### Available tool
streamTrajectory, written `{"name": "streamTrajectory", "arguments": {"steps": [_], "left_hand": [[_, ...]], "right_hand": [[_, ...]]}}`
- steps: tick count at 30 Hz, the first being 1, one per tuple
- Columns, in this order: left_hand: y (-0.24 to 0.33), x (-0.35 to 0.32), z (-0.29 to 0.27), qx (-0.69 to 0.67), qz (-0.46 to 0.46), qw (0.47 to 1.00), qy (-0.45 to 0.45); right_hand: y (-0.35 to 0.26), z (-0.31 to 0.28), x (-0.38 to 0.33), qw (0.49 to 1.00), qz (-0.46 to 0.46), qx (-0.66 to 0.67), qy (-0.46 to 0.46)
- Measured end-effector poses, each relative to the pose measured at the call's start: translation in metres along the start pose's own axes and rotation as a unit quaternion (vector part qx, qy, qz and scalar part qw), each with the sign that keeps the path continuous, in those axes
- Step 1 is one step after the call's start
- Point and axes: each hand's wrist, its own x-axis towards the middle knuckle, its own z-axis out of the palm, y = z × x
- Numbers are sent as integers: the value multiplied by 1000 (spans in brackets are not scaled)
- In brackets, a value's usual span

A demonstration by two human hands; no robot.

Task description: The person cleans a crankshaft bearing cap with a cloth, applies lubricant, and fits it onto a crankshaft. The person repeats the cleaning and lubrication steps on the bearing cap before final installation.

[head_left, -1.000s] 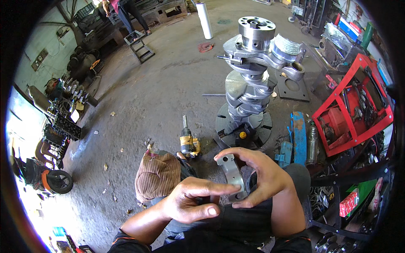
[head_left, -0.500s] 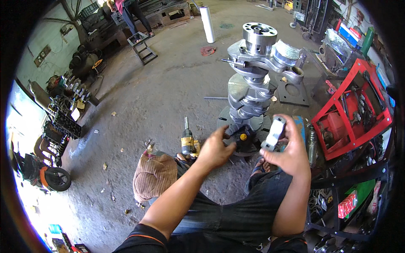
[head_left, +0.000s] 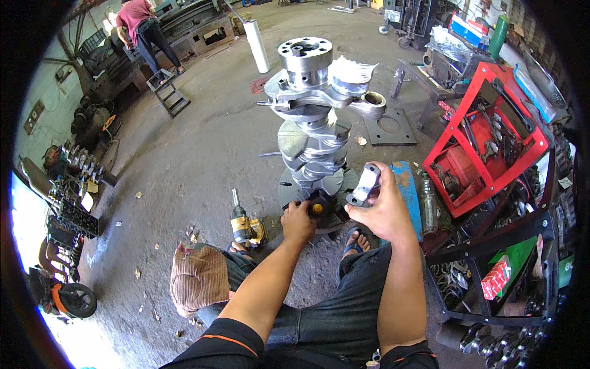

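A crankshaft (head_left: 314,135) stands upright on a round, slotted metal base (head_left: 335,184). Near its top a connecting rod (head_left: 353,101) lies against it, the small eye end pointing right. My right hand (head_left: 390,212) grips a connecting rod cap (head_left: 367,183) between thumb and fingers, held in the air right of the crankshaft. Down at the base, my left hand (head_left: 298,222) has its fingers curled at a dark item beside a yellow knob (head_left: 317,209); what they hold is hidden. A yellow-and-black impact wrench (head_left: 243,226) stands on the floor to the left, socket up.
A brown cloth (head_left: 200,280) covers something by my left knee. On the right are a red metal rack (head_left: 473,132) with tools, a clear bottle (head_left: 428,206) and a blue board (head_left: 407,190). Another person (head_left: 147,34) stands at machinery far left, near a small step frame (head_left: 169,98).
My left hand has moved down to the base and curled its fingers there. The right hand still holds the cap, now turned slightly. The whole view has shifted, so the crankshaft appears further left.
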Motion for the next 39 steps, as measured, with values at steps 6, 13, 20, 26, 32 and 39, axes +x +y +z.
{"name": "streamTrajectory", "arguments": {"steps": [6, 13, 20, 26, 32, 39], "left_hand": [[18, -3, -44, -275, -16, 956, 103], [46, -35, -147, -132, 189, 947, 222], [58, -57, -199, 81, 309, 899, 300], [59, -60, -212, 122, 331, 890, 289], [57, -61, -214, 138, 339, 882, 296], [59, -63, -215, 147, 346, 876, 302]], "right_hand": [[-2, 1, -1, 999, -17, 26, -16], [-10, 14, -3, 995, -23, 63, -73], [-24, 31, -10, 987, -23, 101, -124], [-29, 41, -12, 986, -43, 73, -143], [-35, 41, -13, 984, -45, 71, -155], [-37, 40, -14, 983, -43, 82, -157]]}}
